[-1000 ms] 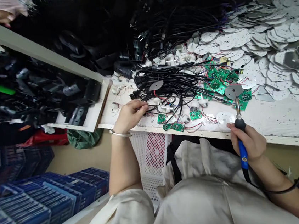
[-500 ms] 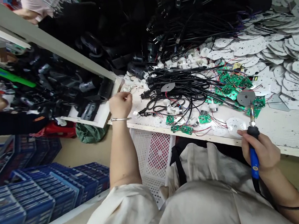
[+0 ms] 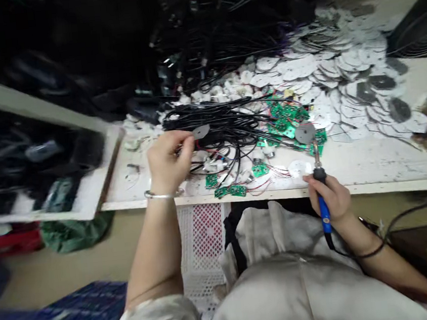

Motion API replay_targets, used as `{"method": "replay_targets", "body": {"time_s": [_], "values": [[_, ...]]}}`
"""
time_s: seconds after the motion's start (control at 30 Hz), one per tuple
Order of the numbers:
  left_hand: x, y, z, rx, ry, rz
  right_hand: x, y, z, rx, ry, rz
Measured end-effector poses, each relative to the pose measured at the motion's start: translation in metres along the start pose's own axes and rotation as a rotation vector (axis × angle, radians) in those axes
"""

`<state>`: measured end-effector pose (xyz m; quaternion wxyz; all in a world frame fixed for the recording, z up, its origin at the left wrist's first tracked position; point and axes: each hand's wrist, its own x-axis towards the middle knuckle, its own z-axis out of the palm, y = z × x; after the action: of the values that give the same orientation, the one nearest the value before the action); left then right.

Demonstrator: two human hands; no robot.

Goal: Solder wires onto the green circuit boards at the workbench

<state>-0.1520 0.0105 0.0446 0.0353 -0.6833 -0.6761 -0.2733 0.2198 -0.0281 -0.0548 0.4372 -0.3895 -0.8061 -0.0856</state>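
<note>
My right hand (image 3: 332, 197) is wrapped around the blue handle of a soldering iron (image 3: 324, 207). The iron points away from me, its hot end over green circuit boards (image 3: 320, 138) and just below a round grey disc (image 3: 305, 133). My left hand (image 3: 171, 160) has its thumb and fingers pinched together at the left end of a bundle of black power cords (image 3: 227, 110). Whatever is in that pinch, if anything, is hidden. A small grey plate (image 3: 201, 131) lies on the cords right beside my left fingertips.
White cut plates (image 3: 357, 78) are heaped at the back right. Several small circuit boards (image 3: 237, 190) with red wires lie near the table's front edge. On the left stands a divider with dark plastic parts (image 3: 60, 194). A white perforated basket (image 3: 206, 232) is below the edge.
My left hand has moved right and onto the cords, beside the small grey plate. The view has swung right. My right hand still holds the soldering iron in about the same place.
</note>
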Motion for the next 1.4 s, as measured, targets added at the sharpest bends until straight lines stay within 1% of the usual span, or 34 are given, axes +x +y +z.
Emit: {"method": "replay_targets", "body": {"time_s": [0.07, 0.1, 0.13, 0.17, 0.23, 0.3, 0.37, 0.43, 0.53, 0.67, 0.7, 0.77, 0.83, 0.9, 1.0, 1.1, 1.17, 1.23, 1.3, 1.4], "values": [[0.007, 0.058, 0.02, -0.123, -0.126, 0.279, 0.001, -0.001, 0.002, 0.009, 0.017, 0.033], [0.009, 0.085, 0.032, -0.14, -0.203, 0.402, 0.001, -0.001, 0.002, 0.018, 0.029, 0.052], [0.011, 0.11, 0.045, -0.115, -0.262, 0.502, 0.0, -0.002, 0.002, 0.027, 0.041, 0.071], [0.013, 0.131, 0.058, -0.055, -0.305, 0.571, 0.0, -0.002, 0.003, 0.038, 0.051, 0.091], [0.017, 0.16, 0.084, 0.071, -0.363, 0.644, 0.0, -0.003, 0.003, 0.053, 0.068, 0.125], [0.021, 0.173, 0.102, 0.141, -0.402, 0.685, 0.001, -0.003, 0.003, 0.07, 0.067, 0.152], [0.024, 0.174, 0.111, 0.134, -0.43, 0.72, 0.002, -0.004, 0.003, 0.08, 0.073, 0.165], [0.023, 0.169, 0.108, 0.065, -0.456, 0.724, 0.003, -0.004, 0.003, 0.091, 0.094, 0.168], [0.015, 0.157, 0.088, -0.032, -0.515, 0.701, 0.005, -0.004, 0.003, 0.113, 0.112, 0.156], [-0.008, 0.141, 0.054, -0.036, -0.635, 0.759, 0.005, -0.003, 0.001, 0.127, 0.083, 0.145], [-0.015, 0.139, 0.048, -0.02, -0.644, 0.762, 0.005, -0.003, 0.001, 0.124, 0.078, 0.148], [-0.029, 0.141, 0.042, 0.056, -0.59, 0.735, 0.004, -0.003, 0.001, 0.112, 0.061, 0.162], [-0.043, 0.149, 0.045, 0.142, -0.483, 0.688, 0.004, -0.003, 0.001, 0.107, 0.041, 0.17], [-0.055, 0.16, 0.051, 0.15, -0.407, 0.648, 0.005, -0.003, 0.001, 0.1, 0.038, 0.164], [-0.071, 0.17, 0.055, 0.029, -0.362, 0.611, 0.005, -0.003, 0.001, 0.087, 0.05, 0.169], [-0.087, 0.165, 0.047, -0.093, -0.317, 0.598, 0.005, -0.002, 0.0, 0.082, 0.023, 0.191], [-0.099, 0.159, 0.042, -0.102, -0.313, 0.643, 0.005, -0.002, 0.0, 0.054, 0.0, 0.201], [-0.111, 0.157, 0.043, -0.049, -0.35, 0.718, 0.004, -0.002, 0.001, 0.015, -0.007, 0.202], [-0.119, 0.159, 0.051, 0.053, -0.39, 0.781, 0.004, -0.002, 0.002, 0.003, 0.004, 0.192], [-0.121, 0.166, 0.065, 0.188, -0.371, 0.865, 0.004, -0.001, 0.003, 0.014, 0.029, 0.186]]}}
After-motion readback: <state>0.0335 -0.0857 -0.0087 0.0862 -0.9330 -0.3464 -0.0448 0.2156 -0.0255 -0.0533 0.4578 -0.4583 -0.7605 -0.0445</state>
